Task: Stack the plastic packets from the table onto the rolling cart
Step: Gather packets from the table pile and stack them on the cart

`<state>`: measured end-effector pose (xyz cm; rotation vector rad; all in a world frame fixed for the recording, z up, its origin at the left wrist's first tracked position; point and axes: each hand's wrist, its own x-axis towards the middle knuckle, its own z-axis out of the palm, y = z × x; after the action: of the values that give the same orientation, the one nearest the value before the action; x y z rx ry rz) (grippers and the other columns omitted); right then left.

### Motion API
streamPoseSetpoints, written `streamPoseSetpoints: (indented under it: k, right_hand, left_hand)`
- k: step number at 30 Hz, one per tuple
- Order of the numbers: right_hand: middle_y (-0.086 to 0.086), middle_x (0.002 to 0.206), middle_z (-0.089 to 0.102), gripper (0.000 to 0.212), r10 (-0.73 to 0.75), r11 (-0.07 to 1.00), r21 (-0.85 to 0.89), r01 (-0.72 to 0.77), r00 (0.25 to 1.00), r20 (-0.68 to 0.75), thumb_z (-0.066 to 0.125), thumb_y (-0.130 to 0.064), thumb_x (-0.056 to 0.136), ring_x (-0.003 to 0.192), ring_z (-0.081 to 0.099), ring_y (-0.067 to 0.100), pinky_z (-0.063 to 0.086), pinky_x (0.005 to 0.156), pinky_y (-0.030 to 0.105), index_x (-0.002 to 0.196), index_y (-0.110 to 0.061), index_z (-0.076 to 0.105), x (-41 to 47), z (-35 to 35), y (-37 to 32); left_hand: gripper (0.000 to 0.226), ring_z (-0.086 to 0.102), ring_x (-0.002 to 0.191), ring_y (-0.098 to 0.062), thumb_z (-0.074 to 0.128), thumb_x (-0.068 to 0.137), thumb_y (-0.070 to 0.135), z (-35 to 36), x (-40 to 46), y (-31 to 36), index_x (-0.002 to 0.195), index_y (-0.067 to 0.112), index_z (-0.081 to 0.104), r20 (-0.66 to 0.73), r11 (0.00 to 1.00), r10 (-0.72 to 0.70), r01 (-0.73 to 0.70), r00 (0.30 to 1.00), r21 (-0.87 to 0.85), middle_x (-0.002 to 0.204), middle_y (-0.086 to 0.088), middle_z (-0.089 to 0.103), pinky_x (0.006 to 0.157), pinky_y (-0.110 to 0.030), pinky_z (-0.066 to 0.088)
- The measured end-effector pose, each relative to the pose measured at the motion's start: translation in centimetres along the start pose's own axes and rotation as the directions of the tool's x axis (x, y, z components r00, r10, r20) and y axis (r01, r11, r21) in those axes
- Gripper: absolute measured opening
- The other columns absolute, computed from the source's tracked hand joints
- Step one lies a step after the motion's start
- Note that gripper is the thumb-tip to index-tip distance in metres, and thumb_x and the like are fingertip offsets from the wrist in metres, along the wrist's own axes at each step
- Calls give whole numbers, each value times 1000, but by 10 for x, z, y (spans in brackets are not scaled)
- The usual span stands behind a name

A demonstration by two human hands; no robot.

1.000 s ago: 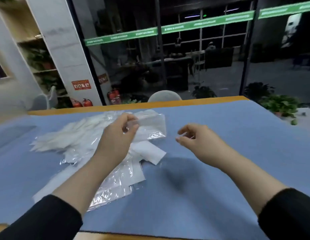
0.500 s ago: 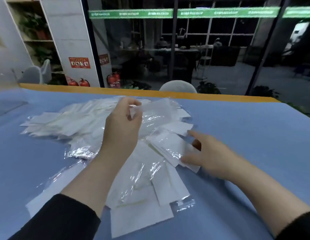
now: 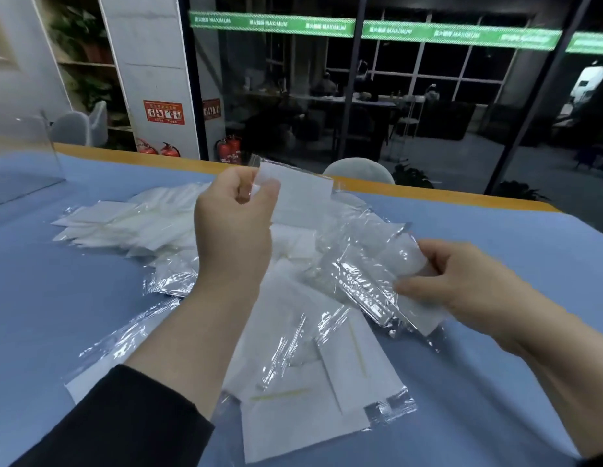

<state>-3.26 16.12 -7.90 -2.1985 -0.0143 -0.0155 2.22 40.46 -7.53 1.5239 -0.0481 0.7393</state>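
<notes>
Left hand [image 3: 234,230] is up off the table, fingers and thumb pinched on the corner of one raised packet [image 3: 298,193], which hangs flat and clear of the heap; right hand [image 3: 458,281] is low at the right edge of the spread, fingers curled round a crinkled clear packet [image 3: 367,281] that looks partly lifted with its near end resting on the others. Beneath and between both hands lies the loose pile of packets [image 3: 293,348], fanned out over the blue table [image 3: 495,382], some white-faced, some shiny and overlapping. The cart is nowhere in view, so the stacking spot cannot be judged from here. For this pickup, the smart play is to lift each packet straight up so the slippery film does not drag its neighbours along, bring the two together flat, edges squared, and grip them by the stiffer sealed border rather than the slack middle, where they may well slide out
</notes>
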Motion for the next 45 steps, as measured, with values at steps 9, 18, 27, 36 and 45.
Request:
streamPoseSetpoints:
  k: [9, 18, 27, 36, 45]
  right_hand:
    - [-18, 95, 64, 13, -138, 984, -129, 120, 981, -138, 73, -29, 88, 80, 59, -2, 40, 60, 11, 78, -36, 72, -10, -25, -5]
    - [-25, 115, 58, 30, -316, 929, -244, 279, 940, -131, 74, -35, 86, 102, 57, 3, 48, 92, 36, 107, -43, 55, 2, 14, 0]
    - [-20, 107, 60, 38, -221, 911, -347, 225, 974, 50, 64, -41, 90, 88, 58, 2, 51, 83, 33, 122, -49, 43, 1, 7, 13]
    - [-12, 66, 61, 16, -264, 960, -111, 256, 962, -69, 72, -15, 89, 56, 49, 5, 39, 55, 21, 87, -29, 66, 4, 8, 16]
    - [2, 74, 72, 5, -249, 922, 257, 290, 951, -180, 72, -19, 86, 70, 64, 12, 49, 66, 18, 89, -21, 75, -2, 23, -6]
  left_hand:
    - [13, 71, 75, -22, 59, 101, 21, 7, -13, 8, 93, 22, 69, 189, 992, -114, 124, 975, -40, 80, 3, 74, 72, -46, 63]
    - [24, 49, 63, -4, 64, 89, 48, 28, -54, 9, 97, 26, 62, 631, 999, -36, 38, 775, 10, 69, 14, 54, 59, -17, 40]
    - [25, 62, 73, -1, 61, 91, 61, 28, -57, 4, 105, 41, 59, 707, 990, -73, -35, 703, 137, 85, 18, 65, 68, -21, 52]
    - [17, 50, 66, -13, 71, 91, 16, 27, -51, 2, 81, 17, 57, 689, 974, 21, -170, 724, 148, 69, 4, 56, 61, -26, 40]
    - [34, 72, 98, -36, 79, 80, 31, 28, -43, 8, 103, 6, 73, 596, 843, -314, 506, 739, -182, 102, -15, 76, 97, -54, 55]
